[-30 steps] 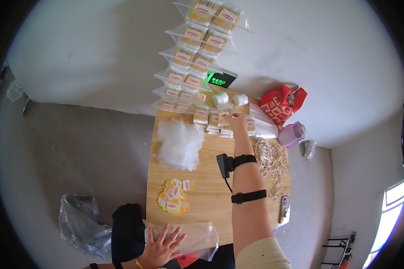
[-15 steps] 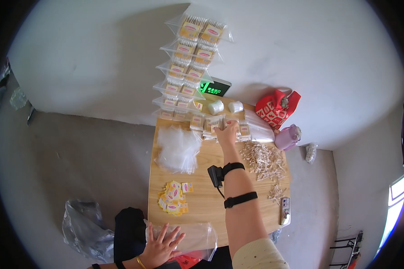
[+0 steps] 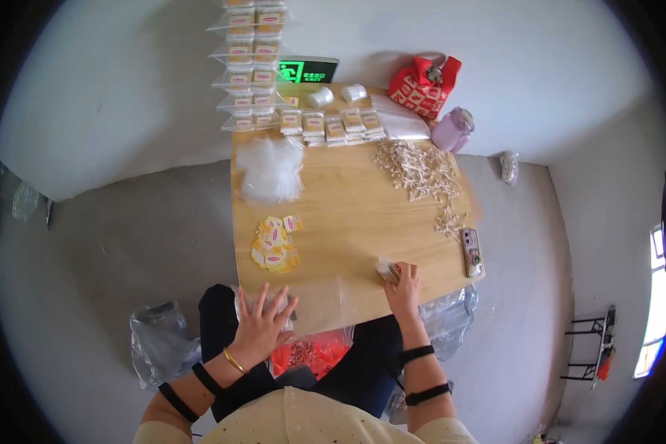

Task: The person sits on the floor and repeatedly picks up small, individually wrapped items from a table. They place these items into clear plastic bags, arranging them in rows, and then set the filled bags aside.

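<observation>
My left hand (image 3: 263, 325) lies flat with fingers spread on a clear plastic sheet (image 3: 325, 300) at the near edge of the wooden table (image 3: 348, 200). My right hand (image 3: 403, 285) rests at the near right of the table, its fingers closed on a small clear packet (image 3: 385, 269). A heap of small yellow-and-red labels (image 3: 275, 244) lies left of centre. A pile of clear small bags (image 3: 270, 169) sits at the far left. Pale wooden sticks (image 3: 420, 174) are scattered at the far right.
Filled packets (image 3: 331, 124) lie in a row along the table's far edge, and more hang in strips (image 3: 250, 66) up the wall. A phone (image 3: 471, 251) lies at the right edge. A red bag (image 3: 424, 83), a lilac bottle (image 3: 451, 129) and a green lit sign (image 3: 307, 71) stand behind. Plastic bags (image 3: 159, 344) lie on the floor.
My right arm has pulled back from the row of packets at the far edge to the table's near right. The view has tilted down. My left hand stays on the sheet.
</observation>
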